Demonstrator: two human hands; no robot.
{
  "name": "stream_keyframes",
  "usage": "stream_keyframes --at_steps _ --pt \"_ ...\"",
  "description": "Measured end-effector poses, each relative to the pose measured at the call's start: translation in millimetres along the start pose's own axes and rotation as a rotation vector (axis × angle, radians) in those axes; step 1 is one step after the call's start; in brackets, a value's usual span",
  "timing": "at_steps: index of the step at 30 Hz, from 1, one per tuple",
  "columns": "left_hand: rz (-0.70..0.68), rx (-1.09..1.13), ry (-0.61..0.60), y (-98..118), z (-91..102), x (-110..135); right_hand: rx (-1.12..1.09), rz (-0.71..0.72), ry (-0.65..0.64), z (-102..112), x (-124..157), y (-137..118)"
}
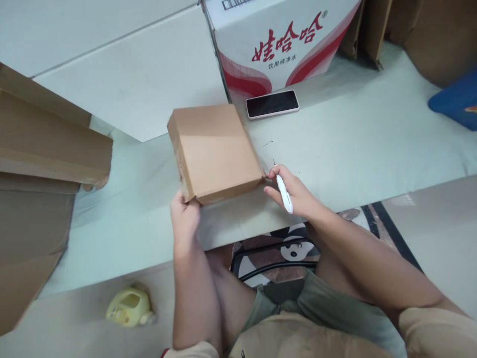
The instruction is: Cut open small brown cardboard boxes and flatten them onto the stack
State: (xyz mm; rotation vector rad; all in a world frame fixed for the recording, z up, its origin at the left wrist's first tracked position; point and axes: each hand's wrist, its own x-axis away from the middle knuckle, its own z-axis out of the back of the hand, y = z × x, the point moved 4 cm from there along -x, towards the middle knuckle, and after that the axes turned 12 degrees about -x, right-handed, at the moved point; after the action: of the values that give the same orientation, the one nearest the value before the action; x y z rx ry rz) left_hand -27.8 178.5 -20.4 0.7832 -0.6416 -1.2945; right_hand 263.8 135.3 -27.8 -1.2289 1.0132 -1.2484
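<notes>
The left hand (pixel 185 214) is gripping the near left corner of the cardboard box (pixel 216 149), with its fingers closing around the corner edge. The right hand (pixel 292 191) is closing around a white pen-shaped tool (pixel 283 193). The tool is lying diagonally across the fingers, and its thin tip is pointing away from the person. The right fingertips are touching the near right corner of the cardboard box.

The cardboard box is lying flat on the pale table (pixel 372 144) with its top shut. It is sitting between the two hands and extending away from them.

Beyond the right hand, a phone (pixel 272 104) is lying face up with a dark screen. It is sitting just in front of a white-and-red carton (pixel 276 44), near the far right corner of the cardboard box. Well to the left of the left hand, a stack of flattened cardboard (pixel 44 149) is resting. Nearer the person than the left hand, a yellow object (pixel 128 307) is lying on the floor. Far to the right of the right hand, a blue object (pixel 456 99) is showing at the frame edge.
</notes>
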Motion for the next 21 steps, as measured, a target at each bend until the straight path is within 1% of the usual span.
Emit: stream_keyframes --at_steps 1,2,3,5,6,8,10,12,16,18,20,21 --pt "0.051 0.105 -0.093 -3.4 -7.0 1.4 -0.011 0.048 -0.004 -1.6 -0.2 -2.1" --pt "0.083 0.227 -0.148 -4.4 -12.1 3.4 -0.027 0.106 0.004 -2.2 -0.3 -4.0" --pt "0.089 0.349 -0.177 -3.0 -15.3 5.6 -0.045 0.167 0.024 -1.8 -0.3 -5.3" --pt "0.044 0.524 -0.215 3.4 -16.7 9.9 -0.071 0.274 0.089 2.0 -0.5 -5.3" --pt "0.019 0.554 -0.235 6.2 -16.2 11.6 -0.077 0.312 0.121 4.5 -1.0 -4.0" --pt "-0.025 0.517 -0.283 9.8 -15.1 14.0 -0.092 0.347 0.157 9.2 -3.1 0.1" --pt "-0.055 0.453 -0.323 11.1 -15.6 15.0 -0.125 0.335 0.153 12.4 -6.8 4.7" --pt "-0.058 0.439 -0.345 13.1 -17.6 15.7 -0.16 0.294 0.142 14.6 -10.9 8.1" --pt "0.031 0.554 -0.337 24.1 -22.2 18.4 -0.197 0.195 0.136 18.4 -15.4 9.2" --pt "0.076 0.619 -0.336 30.7 -24.5 19.8 -0.25 0.167 0.11 19.4 -15.5 7.9" --pt "0.08 0.656 -0.328 35.3 -26.6 20.0 -0.3 0.147 0.085 20.2 -15.3 7.4" --pt "0.071 0.655 -0.315 36.4 -27.2 19.5 -0.304 0.14 0.1 21.6 -15.1 7.7"
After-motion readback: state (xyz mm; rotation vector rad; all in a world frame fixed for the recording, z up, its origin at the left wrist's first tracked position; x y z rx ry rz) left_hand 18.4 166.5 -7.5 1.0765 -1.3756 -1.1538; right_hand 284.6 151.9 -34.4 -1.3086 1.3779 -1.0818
